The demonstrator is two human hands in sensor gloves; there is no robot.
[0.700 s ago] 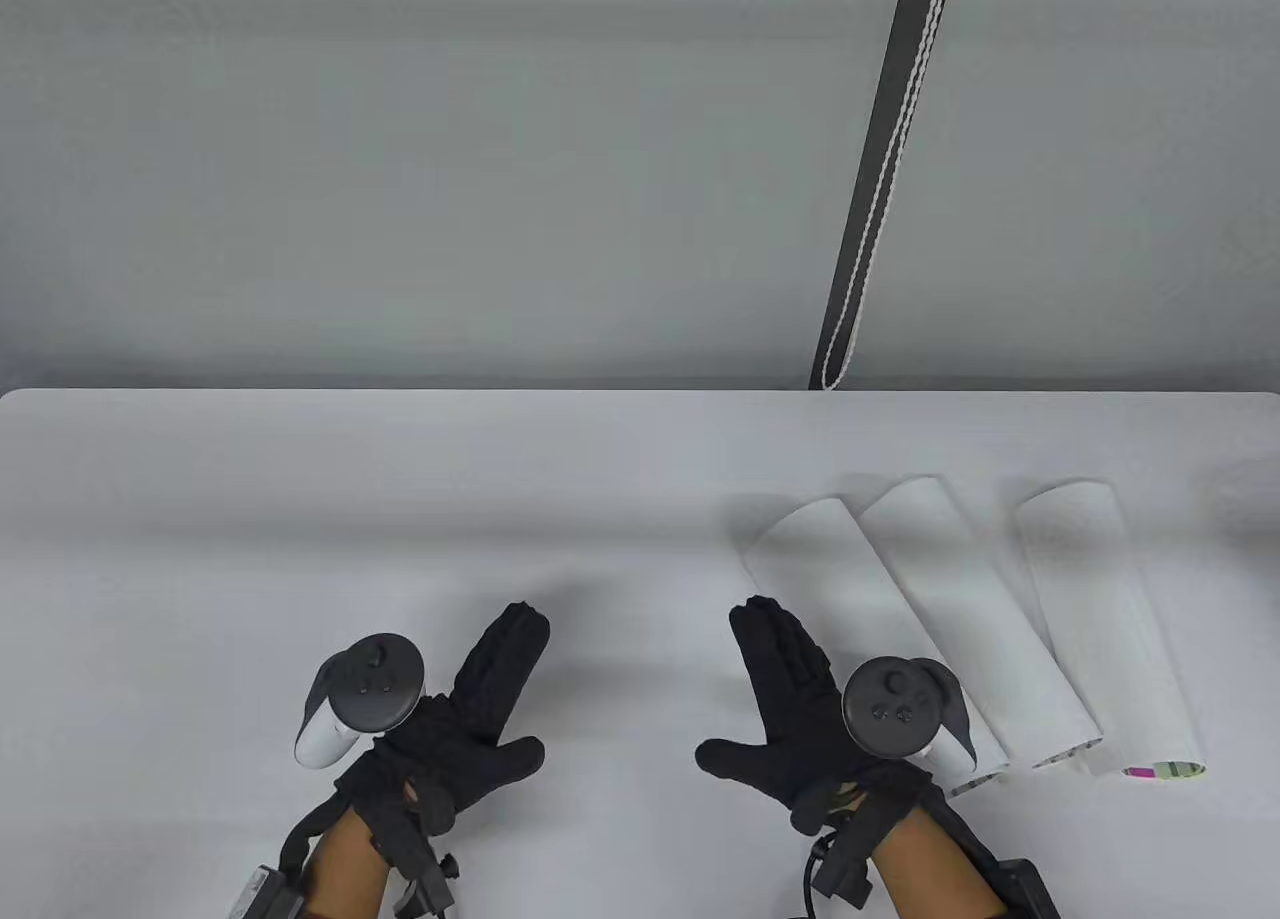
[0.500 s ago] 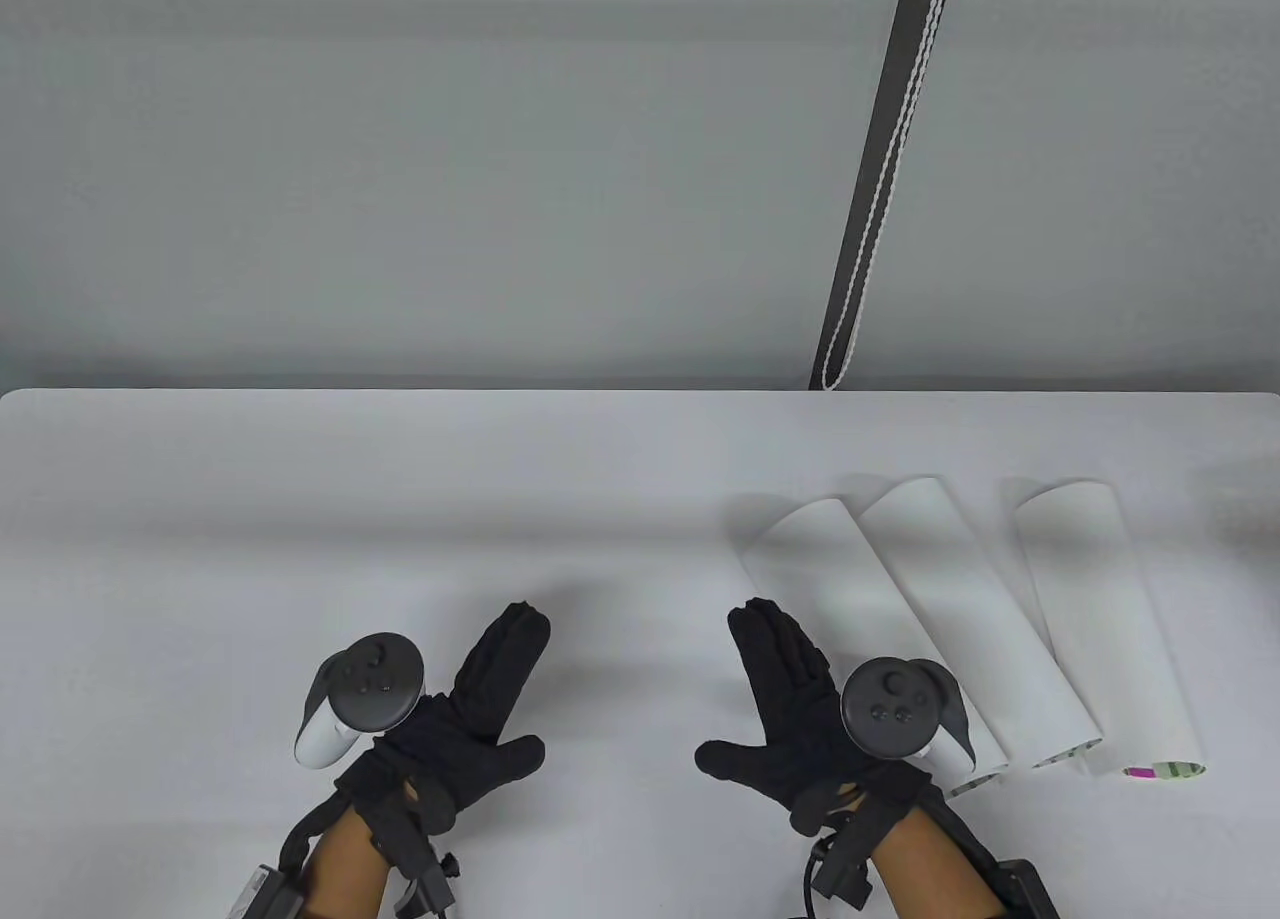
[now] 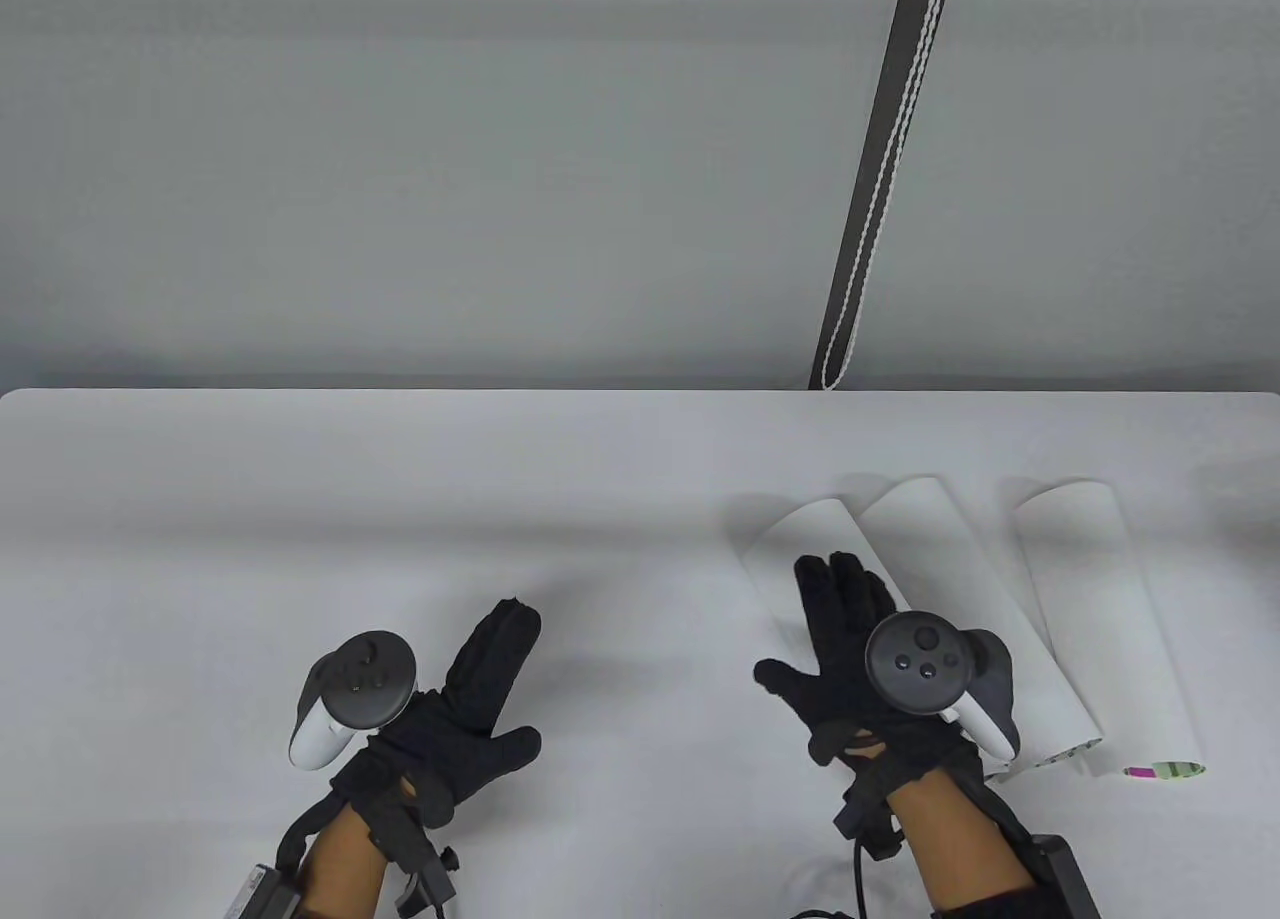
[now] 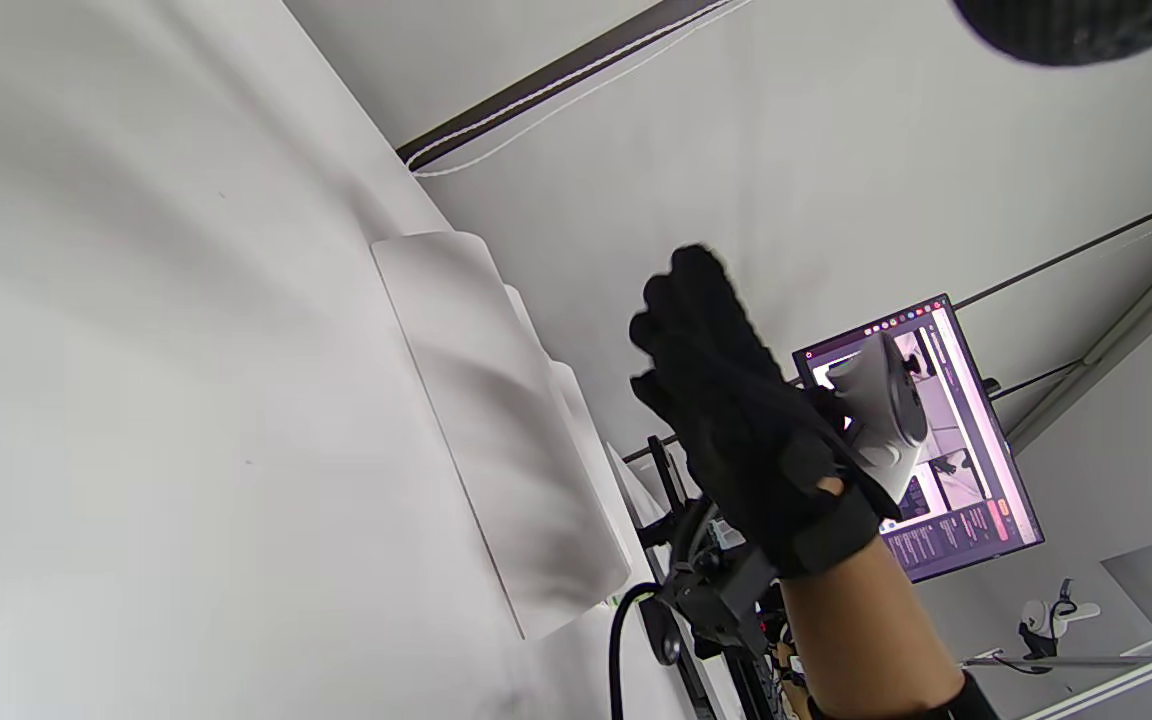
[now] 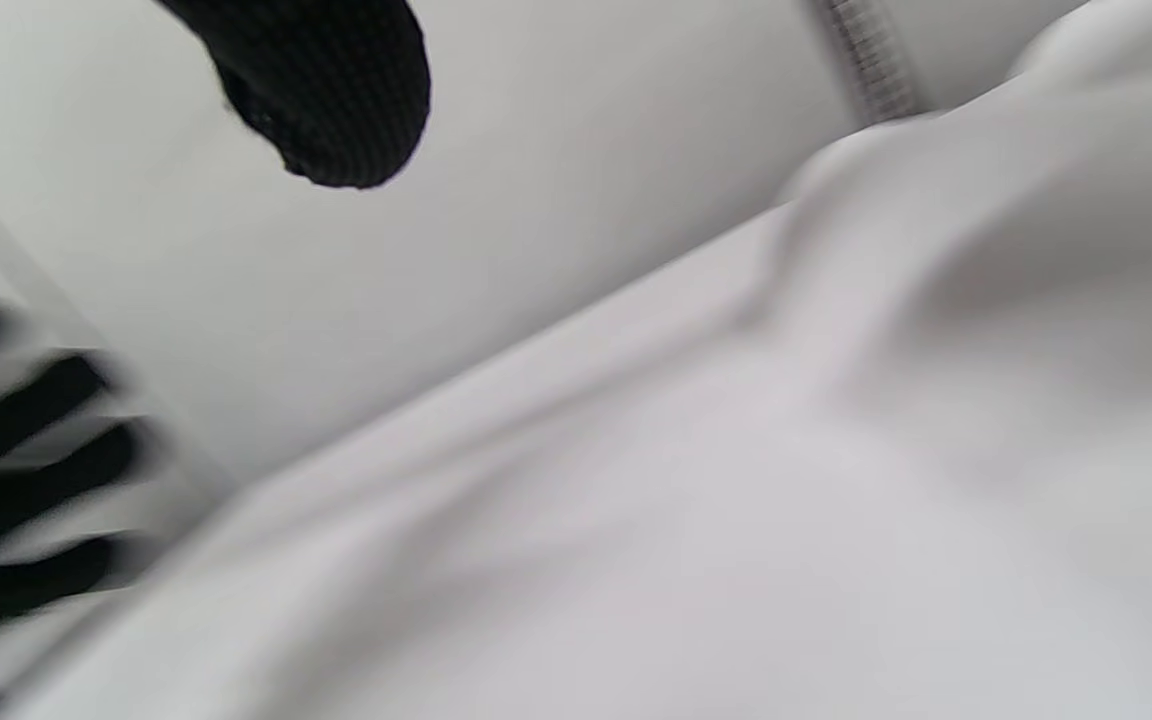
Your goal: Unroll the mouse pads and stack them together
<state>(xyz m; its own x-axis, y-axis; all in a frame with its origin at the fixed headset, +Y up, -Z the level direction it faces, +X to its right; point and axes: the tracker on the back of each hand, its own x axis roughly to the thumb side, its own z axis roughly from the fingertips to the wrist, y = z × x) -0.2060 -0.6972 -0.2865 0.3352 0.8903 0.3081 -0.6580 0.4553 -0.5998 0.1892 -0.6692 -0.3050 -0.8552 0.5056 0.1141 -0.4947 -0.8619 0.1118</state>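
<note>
Three rolled white mouse pads lie side by side on the right of the white table (image 3: 300,519): a left roll (image 3: 800,534), a middle roll (image 3: 930,529) and a right roll (image 3: 1100,599) with coloured print showing at its near end. My right hand (image 3: 835,614) is open with fingers spread and hovers over the left roll's near half. The left wrist view shows it (image 4: 736,420) raised above the rolls (image 4: 496,420). My left hand (image 3: 480,689) is open and empty, flat over the table at the left. The right wrist view is blurred, filled by white pad surface (image 5: 736,500).
A dark strip with a white cord (image 3: 880,179) hangs down the grey wall behind the table's far edge. A lit monitor (image 4: 926,440) stands off the table's right side. The table's left half and middle are bare white surface.
My right hand has lifted and moved forward and to the right, from the table beside the left roll to above it. My left hand has barely shifted.
</note>
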